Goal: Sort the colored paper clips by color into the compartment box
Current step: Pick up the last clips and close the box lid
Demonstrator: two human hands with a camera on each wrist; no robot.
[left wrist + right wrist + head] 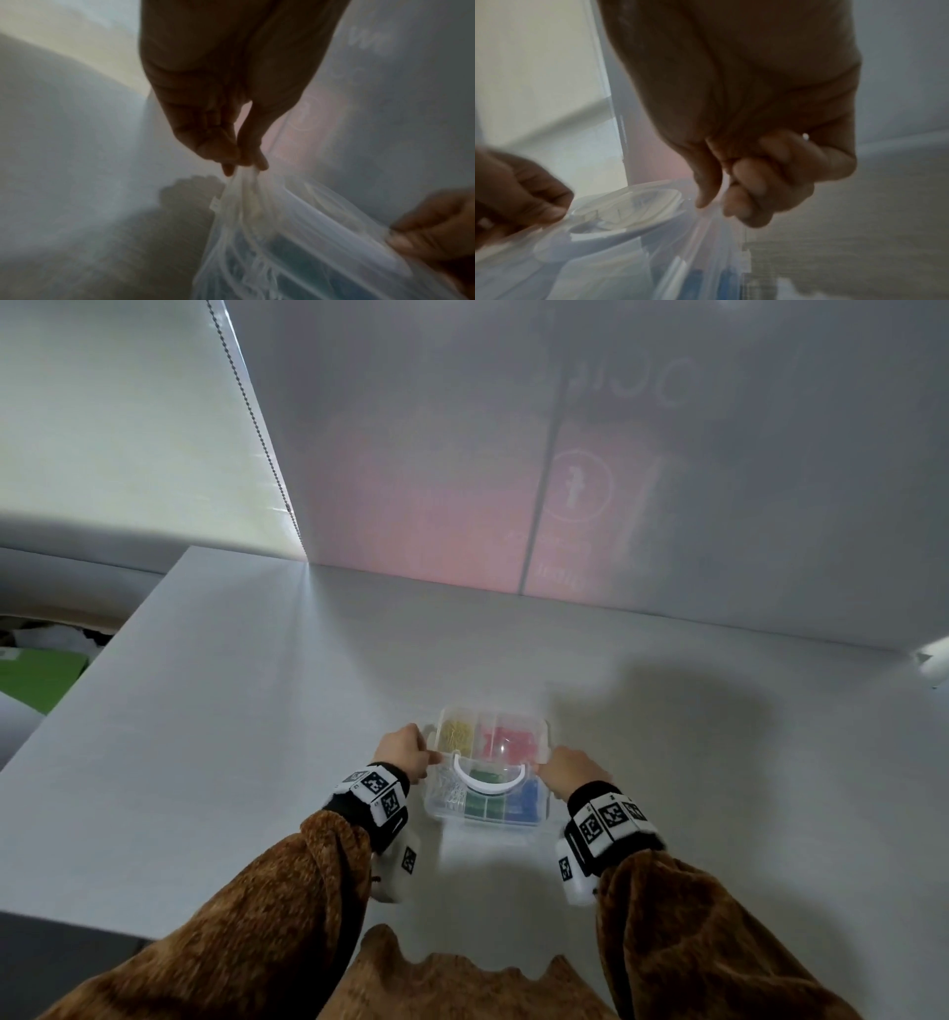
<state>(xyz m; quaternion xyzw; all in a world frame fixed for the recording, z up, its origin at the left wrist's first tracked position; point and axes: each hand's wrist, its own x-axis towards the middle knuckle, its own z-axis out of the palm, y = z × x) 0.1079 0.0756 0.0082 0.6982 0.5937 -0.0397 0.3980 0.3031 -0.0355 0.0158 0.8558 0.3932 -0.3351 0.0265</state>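
On the white table [257, 711] sits the clear compartment box [488, 816], pinched at its sides by left hand [405, 752] and right hand [570, 770]. Nearest compartments hold silver, green, blue clips; beyond the white handle [488, 783], yellow and red.

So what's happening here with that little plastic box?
A person holds a clear compartment box on a white table, the left hand pinching its left edge and the right hand its right. Inside, paper clips lie sorted: yellow, red, silver, green and blue. The lid with its white handle appears to be on.
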